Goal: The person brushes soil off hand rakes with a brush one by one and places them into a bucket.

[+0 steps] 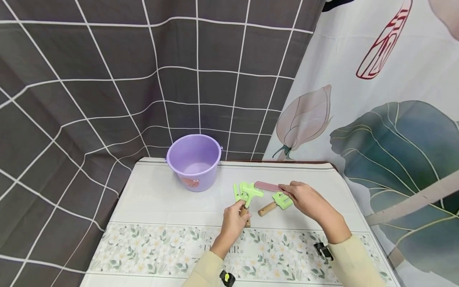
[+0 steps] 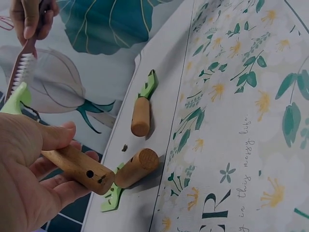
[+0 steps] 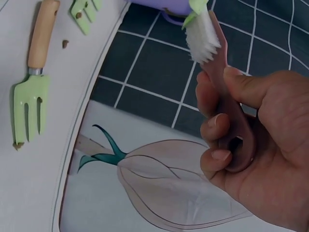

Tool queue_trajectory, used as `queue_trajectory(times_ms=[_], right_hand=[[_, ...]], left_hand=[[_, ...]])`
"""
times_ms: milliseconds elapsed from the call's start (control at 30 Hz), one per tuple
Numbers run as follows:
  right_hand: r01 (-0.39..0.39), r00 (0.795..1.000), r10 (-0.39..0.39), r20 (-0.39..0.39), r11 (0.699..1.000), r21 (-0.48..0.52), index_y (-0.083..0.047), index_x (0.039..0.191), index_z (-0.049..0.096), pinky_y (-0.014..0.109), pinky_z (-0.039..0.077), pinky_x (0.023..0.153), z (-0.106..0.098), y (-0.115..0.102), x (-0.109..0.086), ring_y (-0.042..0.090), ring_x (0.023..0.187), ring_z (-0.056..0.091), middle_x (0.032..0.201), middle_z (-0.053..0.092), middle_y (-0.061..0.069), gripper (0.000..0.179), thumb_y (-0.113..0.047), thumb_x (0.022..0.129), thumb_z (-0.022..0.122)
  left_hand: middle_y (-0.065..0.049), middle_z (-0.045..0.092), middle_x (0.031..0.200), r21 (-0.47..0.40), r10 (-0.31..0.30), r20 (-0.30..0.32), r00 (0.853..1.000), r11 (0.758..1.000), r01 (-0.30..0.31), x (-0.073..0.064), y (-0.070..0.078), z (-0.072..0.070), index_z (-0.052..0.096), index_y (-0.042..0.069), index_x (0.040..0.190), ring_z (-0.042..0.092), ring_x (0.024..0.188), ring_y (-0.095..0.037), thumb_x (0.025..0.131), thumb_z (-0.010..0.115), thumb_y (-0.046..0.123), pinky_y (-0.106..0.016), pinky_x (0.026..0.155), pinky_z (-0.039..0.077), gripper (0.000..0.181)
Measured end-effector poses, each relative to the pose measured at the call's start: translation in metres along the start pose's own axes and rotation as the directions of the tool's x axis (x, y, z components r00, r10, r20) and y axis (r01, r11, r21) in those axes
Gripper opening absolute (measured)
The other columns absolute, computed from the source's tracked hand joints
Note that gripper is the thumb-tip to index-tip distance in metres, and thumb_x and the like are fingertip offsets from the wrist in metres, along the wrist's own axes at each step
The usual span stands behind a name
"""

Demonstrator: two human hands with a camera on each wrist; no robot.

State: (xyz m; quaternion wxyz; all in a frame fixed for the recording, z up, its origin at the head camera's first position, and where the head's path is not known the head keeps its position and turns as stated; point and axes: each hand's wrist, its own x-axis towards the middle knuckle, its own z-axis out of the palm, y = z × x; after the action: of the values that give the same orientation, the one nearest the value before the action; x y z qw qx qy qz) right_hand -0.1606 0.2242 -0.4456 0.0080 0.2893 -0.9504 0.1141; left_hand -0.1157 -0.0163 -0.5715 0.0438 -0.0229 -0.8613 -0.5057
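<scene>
My left hand [image 1: 234,223] grips the wooden handle [image 2: 79,169] of a small garden tool with a green, T-shaped head [image 1: 253,191], raised over the table. My right hand [image 1: 307,199] holds a pink brush [image 1: 267,186] by its handle. Its white bristles [image 3: 202,41] meet the green head in the right wrist view. A green garden fork [image 3: 31,104] with a wooden handle lies on the table between the hands. Beyond the left hand lies another green pronged tool [image 1: 237,193], whose wooden handle [image 2: 137,167] shows in the left wrist view.
A purple bucket [image 1: 206,181] stands at the table's back, left of the tools. Small brown crumbs [image 3: 65,44] lie on the white tabletop [image 1: 150,199]. A floral strip [image 1: 154,249] crosses its front. A dark checked curtain [image 1: 179,48] hangs behind.
</scene>
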Motion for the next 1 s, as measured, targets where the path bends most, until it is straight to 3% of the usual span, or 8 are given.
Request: queue_trajectory(times_ms=[333, 600, 800, 1000], right_hand=[[-0.02, 0.997, 0.012, -0.078, 0.995, -0.097, -0.004, 0.126, 0.072, 0.031, 0.046, 0.059, 0.007, 0.002, 0.003, 0.015, 0.07, 0.051, 0.084, 0.062, 0.005, 0.03, -0.009, 0.097, 0.071], [-0.073, 0.995, 0.071, -0.073, 0.997, -0.027, -0.001, 0.129, 0.069, 0.029, 0.041, 0.058, 0.009, 0.007, 0.006, 0.012, 0.065, 0.042, 0.075, 0.052, 0.0, 0.029, -0.009, 0.102, 0.062], [-0.078, 0.993, 0.077, -0.087, 0.997, -0.007, 0.0, 0.129, 0.069, 0.034, 0.045, 0.062, 0.003, 0.004, 0.004, 0.013, 0.067, 0.046, 0.078, 0.056, 0.001, 0.029, -0.008, 0.102, 0.063], [-0.065, 0.993, 0.068, -0.092, 0.997, 0.036, -0.002, 0.129, 0.07, 0.029, 0.043, 0.061, 0.005, -0.005, -0.001, 0.009, 0.067, 0.044, 0.079, 0.057, -0.002, 0.029, -0.008, 0.101, 0.064]], left_hand=[[-0.01, 0.076, 0.1, -0.006, 0.01, -0.002, 1.0, 1.0, -0.01, 0.0, 0.0, 0.002, 0.071, 0.007, 0.109, 0.074, 0.093, -0.025, 0.083, 0.084, 0.001, -0.027, 0.075, 0.063, 0.03], [-0.009, 0.076, 0.098, -0.011, 0.014, 0.001, 1.0, 1.0, -0.014, 0.0, -0.002, 0.002, 0.071, 0.007, 0.109, 0.074, 0.091, -0.023, 0.082, 0.084, 0.001, -0.028, 0.074, 0.063, 0.03], [-0.007, 0.075, 0.095, -0.02, -0.001, 0.011, 1.0, 1.0, 0.001, 0.0, -0.002, 0.002, 0.07, 0.008, 0.109, 0.073, 0.089, -0.02, 0.083, 0.084, 0.002, -0.024, 0.072, 0.062, 0.03], [-0.005, 0.072, 0.093, -0.016, -0.005, 0.018, 1.0, 1.0, 0.006, 0.001, -0.001, 0.002, 0.07, 0.008, 0.11, 0.073, 0.089, -0.02, 0.083, 0.083, 0.002, -0.024, 0.074, 0.062, 0.03]])
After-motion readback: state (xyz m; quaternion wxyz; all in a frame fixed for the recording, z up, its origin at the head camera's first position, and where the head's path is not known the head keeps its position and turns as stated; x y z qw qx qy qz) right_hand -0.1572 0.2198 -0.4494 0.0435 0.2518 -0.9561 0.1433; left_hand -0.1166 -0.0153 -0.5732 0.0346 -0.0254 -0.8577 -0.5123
